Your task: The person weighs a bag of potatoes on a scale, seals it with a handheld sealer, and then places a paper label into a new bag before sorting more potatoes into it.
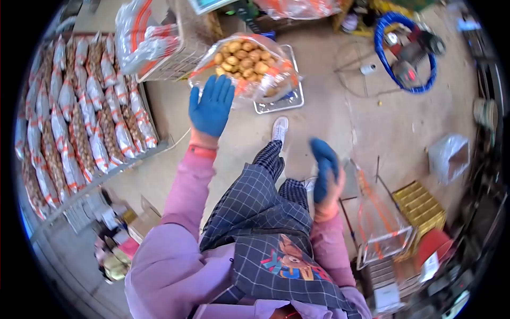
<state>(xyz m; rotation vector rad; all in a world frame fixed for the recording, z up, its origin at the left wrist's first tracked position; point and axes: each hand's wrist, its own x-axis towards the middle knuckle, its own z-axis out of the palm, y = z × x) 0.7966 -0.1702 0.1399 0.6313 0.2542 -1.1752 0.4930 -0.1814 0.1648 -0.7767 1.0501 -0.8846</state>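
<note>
My left hand (211,106), in a blue-palmed work glove, is held flat with its fingers stretched out and nothing in it. Its fingertips are right at the near left edge of an open clear plastic bag (287,80) with orange stripes. Yellow-brown potatoes (243,59) fill the bag, which rests on a low stand with a white metal frame (302,98). Lower right, my right hand (325,173) hangs beside my checked apron. Its gloved fingers are extended, somewhat blurred, and hold nothing.
Filled striped bags (79,122) lie in rows on a rack at left. A crate (183,50) with folded plastic bags stands beside the potatoes. At right are a blue-rimmed round stand (378,58), a bag-lined bin (449,157), a wire frame (388,239) and a yellow crate (419,207).
</note>
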